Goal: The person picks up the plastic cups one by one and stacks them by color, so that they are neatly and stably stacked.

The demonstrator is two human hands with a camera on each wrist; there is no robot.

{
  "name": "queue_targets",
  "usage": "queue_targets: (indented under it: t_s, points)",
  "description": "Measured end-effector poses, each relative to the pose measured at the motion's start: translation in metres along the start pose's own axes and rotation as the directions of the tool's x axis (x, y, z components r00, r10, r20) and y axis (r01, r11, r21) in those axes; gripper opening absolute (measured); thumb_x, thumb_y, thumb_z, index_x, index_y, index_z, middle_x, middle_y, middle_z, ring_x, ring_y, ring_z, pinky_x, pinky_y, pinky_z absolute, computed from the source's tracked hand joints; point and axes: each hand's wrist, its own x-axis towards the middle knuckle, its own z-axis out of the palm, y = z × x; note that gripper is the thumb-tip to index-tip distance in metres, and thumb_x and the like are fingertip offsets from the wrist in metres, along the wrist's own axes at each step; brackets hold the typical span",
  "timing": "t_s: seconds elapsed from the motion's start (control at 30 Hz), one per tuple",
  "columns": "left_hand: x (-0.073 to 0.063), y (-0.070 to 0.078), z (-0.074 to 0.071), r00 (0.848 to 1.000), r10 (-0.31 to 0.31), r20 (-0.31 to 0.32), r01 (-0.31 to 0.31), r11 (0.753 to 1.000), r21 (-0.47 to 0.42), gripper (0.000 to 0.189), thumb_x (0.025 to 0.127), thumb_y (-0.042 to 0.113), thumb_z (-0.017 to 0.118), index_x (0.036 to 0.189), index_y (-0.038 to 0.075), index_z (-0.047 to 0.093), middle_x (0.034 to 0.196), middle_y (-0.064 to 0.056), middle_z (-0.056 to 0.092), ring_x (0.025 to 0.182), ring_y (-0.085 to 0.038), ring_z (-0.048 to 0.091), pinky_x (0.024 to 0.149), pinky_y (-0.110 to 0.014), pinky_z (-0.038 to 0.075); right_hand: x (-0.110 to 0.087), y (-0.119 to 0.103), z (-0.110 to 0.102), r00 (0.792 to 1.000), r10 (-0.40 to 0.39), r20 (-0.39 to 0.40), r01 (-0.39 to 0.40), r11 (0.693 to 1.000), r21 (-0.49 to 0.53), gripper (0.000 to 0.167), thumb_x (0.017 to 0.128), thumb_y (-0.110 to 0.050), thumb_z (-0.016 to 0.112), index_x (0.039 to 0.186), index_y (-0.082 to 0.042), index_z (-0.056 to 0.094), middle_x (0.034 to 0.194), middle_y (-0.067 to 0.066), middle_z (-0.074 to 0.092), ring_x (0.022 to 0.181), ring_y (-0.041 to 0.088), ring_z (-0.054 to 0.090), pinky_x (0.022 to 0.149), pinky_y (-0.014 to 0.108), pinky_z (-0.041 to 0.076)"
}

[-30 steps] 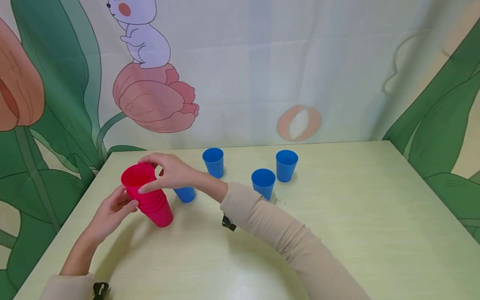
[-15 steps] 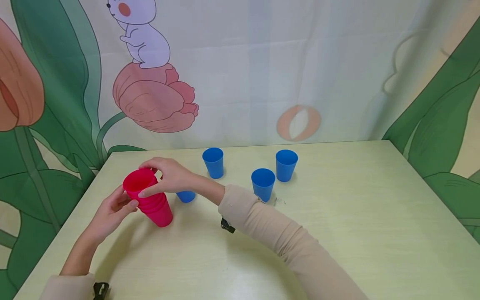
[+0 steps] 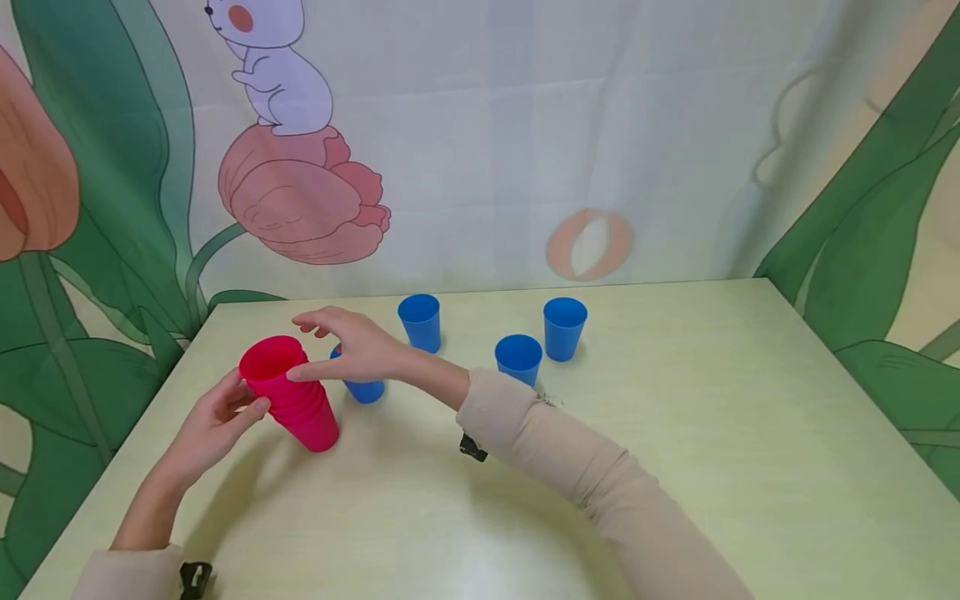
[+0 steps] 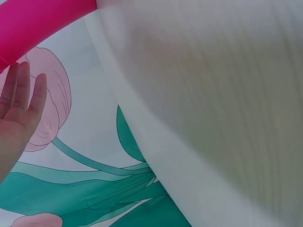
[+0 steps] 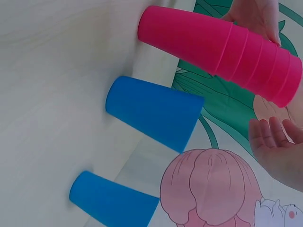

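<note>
A stack of pink plastic cups (image 3: pixel 303 408) stands on the left part of the table, mouths up. My left hand (image 3: pixel 210 429) grips it from the left, thumb on the near side; the far fingers are partly hidden. In the left wrist view that hand's fingers (image 4: pixel 21 90) meet the pink wall. My right hand (image 3: pixel 360 350) hovers at the stack's right rim, its thumb overlapping the rim in the head view. The right wrist view shows the right hand (image 5: pixel 279 146) apart from the cups, holding nothing. A blue cup (image 3: pixel 365 391) stands just behind, partly covered by the right hand.
More blue cups stand upright farther off: one at the back (image 3: pixel 420 325), one right of centre (image 3: pixel 519 360) partly behind the sleeve, and one behind it (image 3: pixel 565 331). The pale table (image 3: pixel 675 417) ends at a printed curtain (image 3: pixel 465 167).
My right hand has let go of the stack's rim and moved slightly right, its fingers spreading. The rim first dipped a little. My left hand keeps its hold; the view shifted slightly.
</note>
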Motion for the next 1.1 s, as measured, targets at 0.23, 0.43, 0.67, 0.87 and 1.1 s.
queue_targets:
  t_s: [0.23,0.43,0.67,0.87,1.1]
  points:
    - [-0.001,0.007,-0.001,0.999,0.009,-0.039,-0.008,1.000,0.023,0.055,0.089,0.007,0.056,0.138,0.007,0.032,0.114,0.019,0.046,0.099,0.000,0.048,0.074,-0.014,0.045,-0.024,0.008,-0.018,0.999,-0.004,-0.053,0.005,1.000,0.031,0.066,0.081,-0.034,0.066,0.137,-0.010,0.039,0.129,0.003,0.048,0.111,0.008,0.044,0.078,0.015,0.044]
    - [-0.003,0.018,-0.005,0.996,0.005,-0.088,0.000,0.998,0.058,0.068,0.087,0.007,0.058,0.144,0.016,0.022,0.119,0.011,0.044,0.101,0.002,0.044,0.075,-0.009,0.042,-0.047,0.014,-0.034,0.995,0.002,-0.096,0.001,0.999,0.037,0.064,0.083,-0.031,0.066,0.137,-0.009,0.039,0.128,0.004,0.049,0.113,0.011,0.045,0.080,0.018,0.043]
    - [-0.006,0.037,-0.006,0.989,0.012,-0.149,0.003,0.995,0.099,0.079,0.085,0.007,0.062,0.146,0.022,0.015,0.135,-0.016,0.036,0.108,0.000,0.039,0.078,-0.006,0.038,-0.075,0.020,-0.049,0.990,-0.003,-0.138,0.008,0.999,0.037,0.063,0.083,-0.029,0.066,0.137,-0.010,0.039,0.129,0.004,0.049,0.115,0.014,0.044,0.085,0.024,0.044]
    - [-0.007,0.054,-0.004,0.971,0.042,-0.237,-0.012,0.992,0.127,0.083,0.081,0.004,0.064,0.146,0.024,0.016,0.142,-0.006,0.031,0.124,-0.012,0.033,0.086,-0.005,0.031,-0.096,0.027,-0.060,0.986,0.000,-0.169,0.004,1.000,0.024,0.062,0.083,-0.027,0.067,0.135,-0.008,0.040,0.130,0.007,0.048,0.117,0.019,0.044,0.087,0.029,0.045]
    - [-0.003,0.080,0.005,0.917,0.139,-0.374,-0.098,0.987,0.127,0.086,0.071,-0.009,0.067,0.143,0.016,0.026,0.139,0.001,0.035,0.124,-0.010,0.033,0.097,-0.012,0.029,-0.126,0.037,-0.071,0.970,-0.026,-0.242,0.029,1.000,0.010,0.059,0.082,-0.022,0.069,0.133,-0.008,0.043,0.127,0.005,0.052,0.115,0.018,0.046,0.085,0.027,0.045]
